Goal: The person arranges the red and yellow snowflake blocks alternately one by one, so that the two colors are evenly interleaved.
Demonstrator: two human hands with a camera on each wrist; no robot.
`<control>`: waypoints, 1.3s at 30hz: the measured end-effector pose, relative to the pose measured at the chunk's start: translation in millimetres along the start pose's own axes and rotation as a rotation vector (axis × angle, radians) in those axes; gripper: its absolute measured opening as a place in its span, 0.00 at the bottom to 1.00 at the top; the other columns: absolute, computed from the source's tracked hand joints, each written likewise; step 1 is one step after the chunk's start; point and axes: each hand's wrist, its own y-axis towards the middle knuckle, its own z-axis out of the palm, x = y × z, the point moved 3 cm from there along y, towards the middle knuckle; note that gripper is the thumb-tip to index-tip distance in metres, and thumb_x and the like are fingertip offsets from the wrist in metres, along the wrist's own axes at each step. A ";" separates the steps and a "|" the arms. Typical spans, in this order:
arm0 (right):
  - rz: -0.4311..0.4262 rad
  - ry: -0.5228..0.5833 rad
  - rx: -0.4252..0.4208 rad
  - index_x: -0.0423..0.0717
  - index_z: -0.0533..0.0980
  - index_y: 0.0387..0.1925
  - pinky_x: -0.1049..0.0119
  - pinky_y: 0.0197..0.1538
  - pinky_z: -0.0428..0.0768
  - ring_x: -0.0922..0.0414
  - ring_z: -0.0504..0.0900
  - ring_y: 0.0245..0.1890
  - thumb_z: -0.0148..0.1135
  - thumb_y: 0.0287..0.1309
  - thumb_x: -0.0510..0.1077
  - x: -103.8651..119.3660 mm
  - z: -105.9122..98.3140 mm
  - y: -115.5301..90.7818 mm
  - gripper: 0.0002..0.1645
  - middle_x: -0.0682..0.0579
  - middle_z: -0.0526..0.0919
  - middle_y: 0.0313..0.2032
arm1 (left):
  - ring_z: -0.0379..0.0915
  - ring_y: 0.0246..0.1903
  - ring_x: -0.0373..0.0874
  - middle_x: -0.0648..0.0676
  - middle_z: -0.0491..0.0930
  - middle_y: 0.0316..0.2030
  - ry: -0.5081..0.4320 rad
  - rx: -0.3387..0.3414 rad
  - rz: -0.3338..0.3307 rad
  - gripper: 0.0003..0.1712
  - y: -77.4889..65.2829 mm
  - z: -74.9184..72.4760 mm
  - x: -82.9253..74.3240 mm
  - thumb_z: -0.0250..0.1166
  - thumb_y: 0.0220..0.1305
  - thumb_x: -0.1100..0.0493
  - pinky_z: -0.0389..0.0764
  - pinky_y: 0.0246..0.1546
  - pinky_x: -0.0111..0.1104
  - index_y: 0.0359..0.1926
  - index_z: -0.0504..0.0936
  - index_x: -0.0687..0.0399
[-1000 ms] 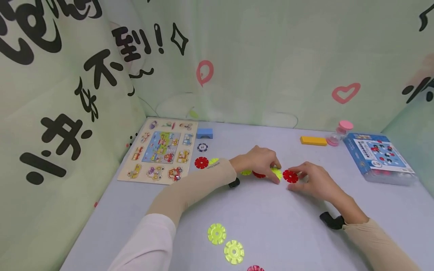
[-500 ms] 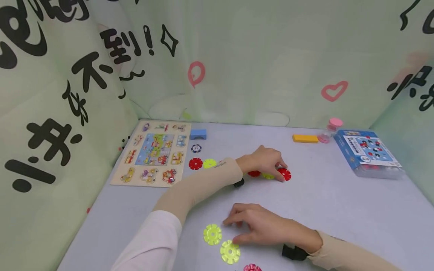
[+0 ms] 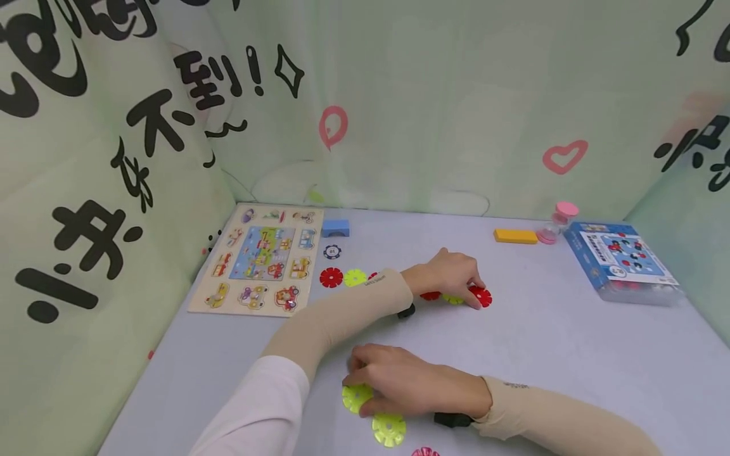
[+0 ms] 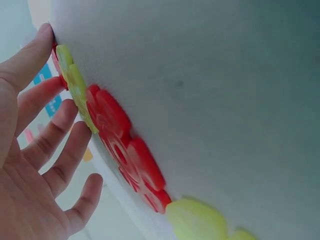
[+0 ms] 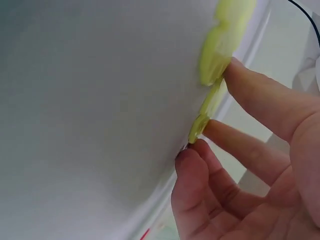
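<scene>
1. From here, the left hand [image 3: 447,273] has thumb and forefinger on opposite edges of the end red disc [image 3: 485,296], lightly pinching it at the right end of the row; part of that disc is covered.
2. Just left of it, a yellow-green disc [image 3: 453,299] and another red disc [image 3: 430,296] show only slivers from above, as hand and wrist block them.
3. The left sleeve [image 3: 348,310] crosses the row, so I can't tell how many discs lie under it.
4. Nearer the person, the right hand [image 3: 402,380] pinches the upper yellow disc [image 3: 356,398] between thumb and finger; its right side is hidden. The lower yellow disc [image 3: 389,432] lies just beside it on the table [image 3: 559,354].
5. A pinkish disc [image 3: 425,451] is cut off at the bottom edge.
6. Lettering on the curtain [image 3: 410,101] runs out of sight at both sides.
7. By the right fingertips, the wrist view shows something small and dark, too little to identify.
</scene>
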 end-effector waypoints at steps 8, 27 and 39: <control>-0.011 0.075 0.012 0.59 0.78 0.47 0.76 0.45 0.75 0.70 0.73 0.42 0.71 0.49 0.55 1.0 -1.4 -0.3 0.22 0.63 0.76 0.42 | 0.66 0.39 0.31 0.37 0.73 0.37 0.006 -0.008 0.012 0.30 -0.8 -1.8 -0.4 0.64 0.50 0.29 0.64 0.47 0.36 0.57 0.74 0.21; -0.110 0.047 -0.034 0.59 0.84 0.41 0.85 0.35 0.67 0.74 0.72 0.31 0.72 0.43 0.58 -3.8 -4.5 2.5 0.20 0.64 0.78 0.34 | 0.65 0.42 0.30 0.36 0.74 0.42 0.024 -0.014 0.002 0.30 -1.9 -3.4 0.9 0.64 0.50 0.30 0.63 0.51 0.38 0.57 0.75 0.22; 0.068 0.188 -0.206 0.60 0.84 0.39 0.81 0.36 0.73 0.74 0.74 0.31 0.74 0.42 0.57 -43.0 -26.1 -63.2 0.19 0.68 0.77 0.32 | 0.66 0.39 0.31 0.36 0.75 0.40 0.009 -0.032 0.015 0.30 -0.8 0.0 -0.1 0.64 0.49 0.29 0.63 0.46 0.36 0.55 0.76 0.22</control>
